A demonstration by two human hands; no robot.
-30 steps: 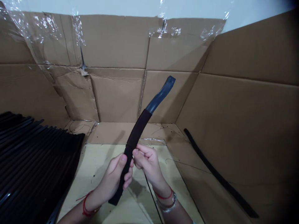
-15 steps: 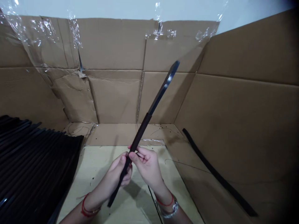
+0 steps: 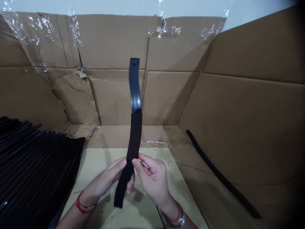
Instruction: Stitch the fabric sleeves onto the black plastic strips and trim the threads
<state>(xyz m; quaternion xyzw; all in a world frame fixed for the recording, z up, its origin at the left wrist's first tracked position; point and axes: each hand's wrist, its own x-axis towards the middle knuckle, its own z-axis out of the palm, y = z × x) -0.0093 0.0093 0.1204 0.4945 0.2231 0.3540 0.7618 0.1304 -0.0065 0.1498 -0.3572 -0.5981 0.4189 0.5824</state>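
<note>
Holding a long curved strip (image 3: 134,133) upright in the air, the person keeps it at the middle of the view, above a pale board (image 3: 152,152), and from here it does not seem to touch anything except the hands. The left hand (image 3: 105,179) is closed around the lower part, with the thumb on the front and the fingers going behind, so it seems to carry the weight. The right hand (image 3: 152,178) pinches the edge just above, partly closed, and this seems to keep the strip from turning. Because they grip so low, the glossy blue upper end (image 3: 135,86) stands free and can be seen well above the dark sleeve (image 3: 136,133). A pile of black strips (image 3: 35,159) lies at the left, and a single black strip (image 3: 221,175) leans along the cardboard wall (image 3: 247,127) at the right.
</note>
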